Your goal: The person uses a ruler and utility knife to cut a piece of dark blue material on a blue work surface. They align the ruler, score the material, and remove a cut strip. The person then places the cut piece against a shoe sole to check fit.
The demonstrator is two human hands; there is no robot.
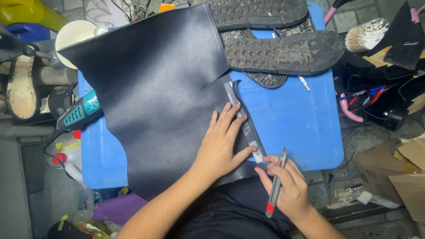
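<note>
The left hand (pixel 221 146) presses flat on a dark leather sheet (pixel 155 97) and a metal strip (pixel 242 121); just beside it, the right hand (pixel 285 188) grips a utility knife (pixel 275 186) over the blue surface (pixel 296 119).

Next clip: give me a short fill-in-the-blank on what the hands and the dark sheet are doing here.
1. The left hand presses flat on the dark ____ sheet.
2. The right hand holds a utility ____.
3. The sheet lies on a ____ plastic lid.
4. Black shoe ____ lie at the lid's far edge.

Missing: leather; knife; blue; soles
</note>
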